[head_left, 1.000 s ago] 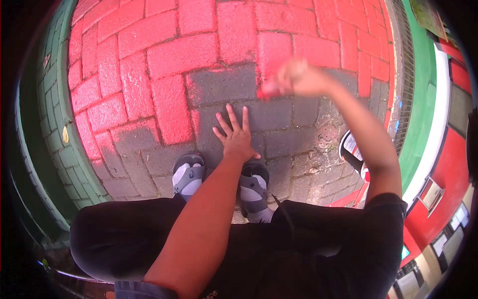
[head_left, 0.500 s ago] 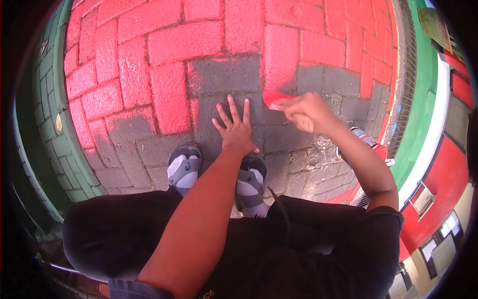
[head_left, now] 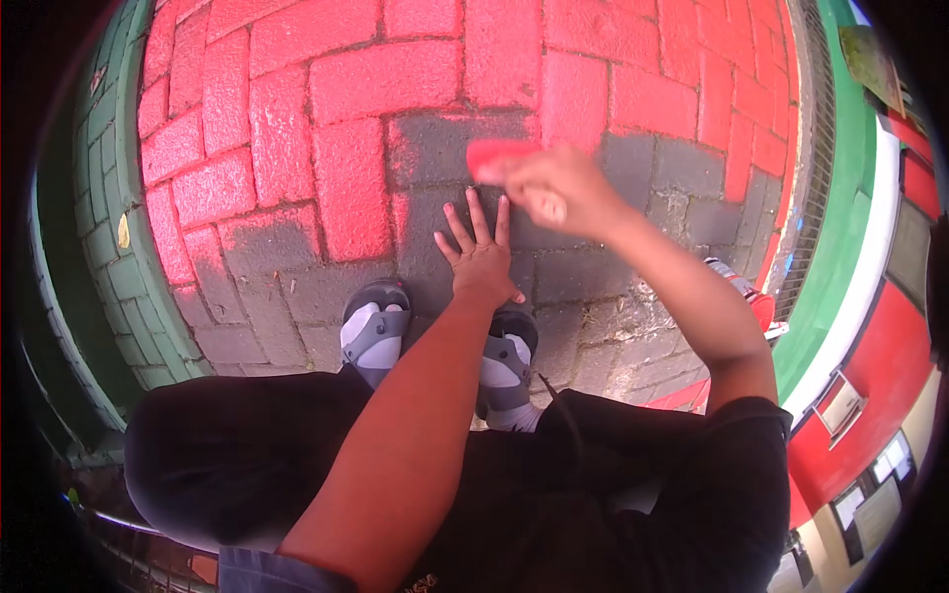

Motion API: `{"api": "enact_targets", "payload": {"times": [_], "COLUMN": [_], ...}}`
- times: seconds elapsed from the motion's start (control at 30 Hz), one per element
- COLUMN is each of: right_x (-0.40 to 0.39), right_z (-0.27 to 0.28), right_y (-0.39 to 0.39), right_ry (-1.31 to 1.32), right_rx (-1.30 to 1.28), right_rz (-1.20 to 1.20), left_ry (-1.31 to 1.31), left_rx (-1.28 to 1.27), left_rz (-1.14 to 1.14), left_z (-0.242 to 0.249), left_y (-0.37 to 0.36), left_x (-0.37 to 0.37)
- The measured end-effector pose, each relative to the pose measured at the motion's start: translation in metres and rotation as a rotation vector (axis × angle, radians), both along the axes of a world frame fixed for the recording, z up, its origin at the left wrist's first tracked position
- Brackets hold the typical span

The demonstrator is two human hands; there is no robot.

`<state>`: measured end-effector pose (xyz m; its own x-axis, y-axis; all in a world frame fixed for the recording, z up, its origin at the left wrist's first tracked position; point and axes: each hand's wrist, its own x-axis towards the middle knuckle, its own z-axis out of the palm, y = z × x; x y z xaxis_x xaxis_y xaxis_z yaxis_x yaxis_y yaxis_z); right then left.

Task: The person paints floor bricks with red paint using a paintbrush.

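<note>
My left hand [head_left: 481, 263] lies on the bare grey pavers [head_left: 435, 222] with its fingers spread, just in front of my feet. Closed around a paintbrush [head_left: 494, 158], my right hand [head_left: 561, 193] is slightly blurred and stands just beyond the left fingertips. The brush's end is coated in red paint and overlaps a dark, partly painted paver [head_left: 425, 148]; its handle is mostly hidden in my fist. Ahead, the pavers [head_left: 386, 84] are covered in wet-looking red paint, with an uneven border against the grey ones.
My sandalled feet [head_left: 376, 331] stand on unpainted pavers close behind the left hand. To the right is a paint can [head_left: 759, 304] with red on it, near a metal drain grate [head_left: 816, 168]. A green-painted kerb [head_left: 124, 237] runs along the left side.
My right hand has swept the brush leftward, from the red paver's edge to the dark patch beyond my left fingers. My left hand stays planted; the view has shifted slightly.
</note>
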<state>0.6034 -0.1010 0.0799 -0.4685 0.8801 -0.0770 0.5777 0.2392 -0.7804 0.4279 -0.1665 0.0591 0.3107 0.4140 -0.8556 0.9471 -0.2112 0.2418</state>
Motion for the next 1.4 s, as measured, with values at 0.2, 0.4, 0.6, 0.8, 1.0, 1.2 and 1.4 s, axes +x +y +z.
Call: {"api": "enact_targets", "payload": {"times": [0.2, 0.4, 0.6, 0.8, 1.0, 1.2, 1.4], "right_x": [0.059, 0.043, -0.021, 0.150, 0.090, 0.062, 0.132], "right_z": [0.007, -0.031, -0.005, 0.007, -0.028, 0.001, -0.030], "right_y": [0.111, 0.104, 0.000, 0.081, -0.038, -0.086, 0.063], "right_ry": [-0.358, -0.193, 0.180, -0.222, 0.456, 0.343, 0.090], "right_rx": [-0.315, 0.247, 0.159, -0.276, -0.644, -0.189, 0.124], "right_rz": [-0.417, -0.603, -0.420, -0.527, -0.714, -0.209, -0.313], "left_ry": [-0.014, -0.013, -0.005, 0.016, 0.018, 0.029, 0.050], "left_rx": [0.011, 0.021, 0.005, 0.008, -0.002, -0.005, 0.023], "left_rz": [0.026, 0.025, 0.008, 0.022, 0.014, 0.010, 0.017], "left_z": [0.002, -0.001, 0.001, 0.002, 0.001, 0.001, 0.000], "left_y": [0.001, -0.002, 0.001, 0.000, 0.001, 0.002, -0.001], "left_x": [0.000, 0.000, 0.002, 0.005, 0.006, 0.007, 0.008]}}
